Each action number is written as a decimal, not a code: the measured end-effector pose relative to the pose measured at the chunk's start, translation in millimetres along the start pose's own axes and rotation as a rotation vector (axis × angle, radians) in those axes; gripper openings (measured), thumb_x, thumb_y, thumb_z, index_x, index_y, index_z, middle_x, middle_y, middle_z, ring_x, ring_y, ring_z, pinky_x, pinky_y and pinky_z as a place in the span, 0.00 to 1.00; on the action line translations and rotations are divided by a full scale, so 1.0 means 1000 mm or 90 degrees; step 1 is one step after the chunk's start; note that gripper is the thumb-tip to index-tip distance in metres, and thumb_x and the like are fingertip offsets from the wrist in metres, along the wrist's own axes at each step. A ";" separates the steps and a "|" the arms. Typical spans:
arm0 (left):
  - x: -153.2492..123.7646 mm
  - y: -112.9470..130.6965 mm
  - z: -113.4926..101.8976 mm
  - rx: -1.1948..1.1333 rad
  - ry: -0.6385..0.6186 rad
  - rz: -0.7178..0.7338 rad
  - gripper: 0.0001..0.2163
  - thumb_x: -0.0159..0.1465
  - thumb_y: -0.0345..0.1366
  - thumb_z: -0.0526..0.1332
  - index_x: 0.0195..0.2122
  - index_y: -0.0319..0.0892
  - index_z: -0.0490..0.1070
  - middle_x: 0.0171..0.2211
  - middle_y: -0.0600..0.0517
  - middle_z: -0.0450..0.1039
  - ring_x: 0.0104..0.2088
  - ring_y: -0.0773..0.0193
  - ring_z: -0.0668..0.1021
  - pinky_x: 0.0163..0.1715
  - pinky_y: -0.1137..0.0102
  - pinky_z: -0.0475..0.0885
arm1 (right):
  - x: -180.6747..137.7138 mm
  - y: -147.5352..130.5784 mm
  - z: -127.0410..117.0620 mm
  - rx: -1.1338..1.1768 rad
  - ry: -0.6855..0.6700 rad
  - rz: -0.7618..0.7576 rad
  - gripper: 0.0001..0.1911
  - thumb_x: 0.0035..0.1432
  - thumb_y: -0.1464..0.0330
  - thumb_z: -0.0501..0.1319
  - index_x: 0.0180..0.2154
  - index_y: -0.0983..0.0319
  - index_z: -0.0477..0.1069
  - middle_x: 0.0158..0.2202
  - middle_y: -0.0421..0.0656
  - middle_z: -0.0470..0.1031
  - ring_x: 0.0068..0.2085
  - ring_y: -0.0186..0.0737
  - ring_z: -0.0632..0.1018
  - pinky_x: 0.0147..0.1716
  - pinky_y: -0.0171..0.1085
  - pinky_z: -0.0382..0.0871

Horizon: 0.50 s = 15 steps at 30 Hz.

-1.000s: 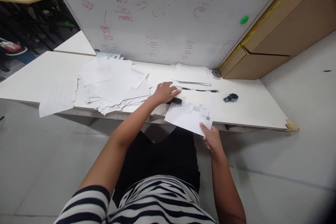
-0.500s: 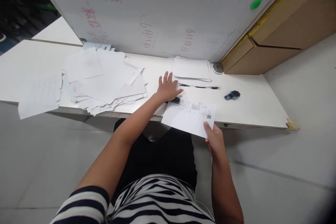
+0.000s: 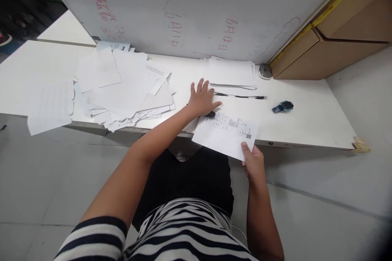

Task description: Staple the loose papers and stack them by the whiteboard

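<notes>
My right hand point(image 3: 254, 163) grips a sheet of printed paper point(image 3: 220, 138) at its near right corner, thumb on top. The sheet bears a QR code and juts past the table's front edge. Over its far left corner, my left hand point(image 3: 201, 100) is palm down with fingers spread. A small dark rounded object point(image 3: 210, 114) shows from beneath that palm, by the edge of the sheet; most of it is hidden, so its kind is unclear. Just beyond the left hand lies a thin black-and-white strip, perhaps a pen point(image 3: 240, 96).
A loose heap of papers point(image 3: 122, 85) spreads over the white table point(image 3: 315, 110) at left, with one sheet point(image 3: 50, 106) overhanging the front edge. A neater paper stack point(image 3: 231, 71) lies against the whiteboard point(image 3: 199, 8). A wristwatch point(image 3: 283, 107) and cardboard boxes point(image 3: 330, 57) are at right.
The view has shifted a little, so the table's things sit slightly further right and higher. Both hands keep nearly the same pose, and the right still holds the sheet.
</notes>
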State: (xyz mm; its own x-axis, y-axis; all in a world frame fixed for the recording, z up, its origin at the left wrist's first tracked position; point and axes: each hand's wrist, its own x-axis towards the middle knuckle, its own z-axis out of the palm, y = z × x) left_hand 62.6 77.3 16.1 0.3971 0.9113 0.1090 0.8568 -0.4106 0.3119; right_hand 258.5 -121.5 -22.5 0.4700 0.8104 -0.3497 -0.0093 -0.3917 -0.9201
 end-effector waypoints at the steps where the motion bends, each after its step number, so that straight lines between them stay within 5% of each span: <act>1: -0.001 -0.001 0.000 -0.008 0.007 0.001 0.28 0.62 0.59 0.51 0.55 0.45 0.64 0.67 0.44 0.48 0.68 0.42 0.44 0.63 0.43 0.36 | -0.002 0.000 0.000 0.004 -0.002 -0.003 0.31 0.50 0.52 0.65 0.49 0.67 0.73 0.29 0.44 0.76 0.17 0.27 0.61 0.10 0.29 0.51; 7: -0.004 -0.004 -0.013 -0.096 0.085 -0.005 0.24 0.67 0.54 0.45 0.51 0.43 0.68 0.61 0.44 0.60 0.65 0.46 0.55 0.61 0.49 0.53 | -0.014 -0.004 0.008 0.087 -0.002 -0.053 0.27 0.49 0.56 0.67 0.49 0.63 0.73 0.40 0.45 0.76 0.20 0.25 0.62 0.11 0.27 0.52; 12: -0.023 -0.008 -0.027 -0.212 0.266 0.011 0.24 0.71 0.47 0.36 0.47 0.43 0.69 0.50 0.48 0.72 0.53 0.60 0.70 0.55 0.63 0.63 | -0.021 -0.011 0.003 0.185 0.008 -0.052 0.28 0.48 0.59 0.69 0.51 0.60 0.71 0.44 0.43 0.75 0.24 0.26 0.66 0.14 0.26 0.57; 15: -0.043 -0.018 -0.026 -0.230 0.205 -0.002 0.25 0.71 0.50 0.38 0.47 0.43 0.70 0.47 0.48 0.74 0.48 0.59 0.74 0.49 0.63 0.66 | -0.020 -0.007 -0.005 0.216 0.041 -0.058 0.29 0.47 0.62 0.71 0.52 0.60 0.71 0.38 0.41 0.76 0.22 0.24 0.64 0.15 0.26 0.59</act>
State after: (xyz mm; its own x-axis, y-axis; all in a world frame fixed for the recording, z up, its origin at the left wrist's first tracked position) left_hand 21.4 46.0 30.6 0.2242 0.8987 0.3768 0.6656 -0.4237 0.6144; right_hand 253.3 -137.1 -8.4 0.5369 0.8021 -0.2615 -0.2526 -0.1429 -0.9570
